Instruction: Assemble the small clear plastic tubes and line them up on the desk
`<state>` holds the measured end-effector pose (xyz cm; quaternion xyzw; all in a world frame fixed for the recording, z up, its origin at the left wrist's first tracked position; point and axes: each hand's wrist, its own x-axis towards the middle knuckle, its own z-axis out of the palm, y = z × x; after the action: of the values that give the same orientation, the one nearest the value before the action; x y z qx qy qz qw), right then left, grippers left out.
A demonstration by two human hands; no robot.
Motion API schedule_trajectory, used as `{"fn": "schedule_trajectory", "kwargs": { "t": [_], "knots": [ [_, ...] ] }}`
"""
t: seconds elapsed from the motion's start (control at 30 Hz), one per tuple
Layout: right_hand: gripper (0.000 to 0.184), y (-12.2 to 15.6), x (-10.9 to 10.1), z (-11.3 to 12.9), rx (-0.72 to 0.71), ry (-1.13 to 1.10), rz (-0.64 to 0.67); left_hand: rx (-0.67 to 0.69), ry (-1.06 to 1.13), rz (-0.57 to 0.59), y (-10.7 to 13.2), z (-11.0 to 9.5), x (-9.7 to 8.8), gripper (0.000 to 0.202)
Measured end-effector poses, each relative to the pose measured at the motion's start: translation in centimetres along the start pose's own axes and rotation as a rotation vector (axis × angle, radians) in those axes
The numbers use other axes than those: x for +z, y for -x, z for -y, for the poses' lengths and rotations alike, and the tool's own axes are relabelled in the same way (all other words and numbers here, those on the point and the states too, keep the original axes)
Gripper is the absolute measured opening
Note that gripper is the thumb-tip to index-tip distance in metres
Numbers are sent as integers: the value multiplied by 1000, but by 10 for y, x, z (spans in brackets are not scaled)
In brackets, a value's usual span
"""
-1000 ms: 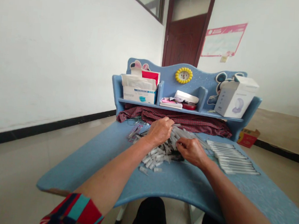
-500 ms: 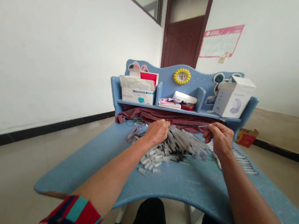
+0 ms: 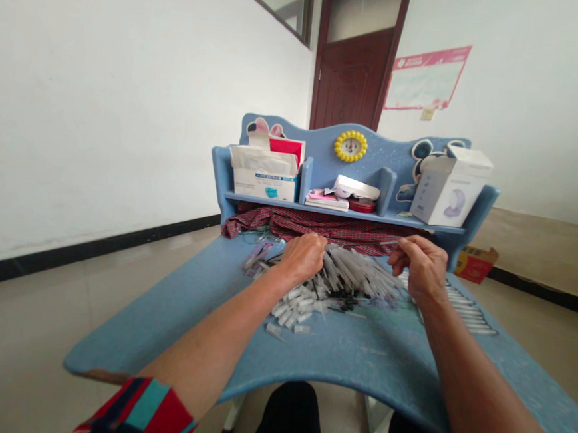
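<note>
My left hand is closed above the left part of a pile of translucent pen barrels; whatever is between its fingers is hidden. My right hand pinches a thin translucent tube, which points left in front of the checked cloth. Below the barrels lie many whitish pen caps and some short black pieces. Beside my right wrist, a row of slim whitish pens with dark ends lies side by side.
The blue desk has a raised shelf at its back, holding a mask box, a red tin and a white carton. Under the shelf lies a red checked cloth. Purple-marked plastic packets lie left of the pile.
My right hand has shifted very slightly left, still pinching the tube. My left hand stays closed in nearly the same spot. The whole view has moved a little.
</note>
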<state>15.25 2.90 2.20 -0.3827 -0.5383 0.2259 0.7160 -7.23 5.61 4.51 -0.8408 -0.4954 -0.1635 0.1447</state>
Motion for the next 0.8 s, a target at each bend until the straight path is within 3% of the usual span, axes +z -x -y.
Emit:
{"fn": "schedule_trajectory", "kwargs": {
  "t": [0.5, 0.6, 0.8],
  "knots": [
    [18, 2, 4, 0, 91, -82, 26, 150, 124, 16, -1, -3, 1, 19],
    [21, 7, 9, 0, 143, -70, 132, 218, 252, 2, -2, -5, 1, 19],
    [35, 19, 21, 3, 207, 107, 501, 267, 451, -18, -2, -11, -1, 18]
  ]
}}
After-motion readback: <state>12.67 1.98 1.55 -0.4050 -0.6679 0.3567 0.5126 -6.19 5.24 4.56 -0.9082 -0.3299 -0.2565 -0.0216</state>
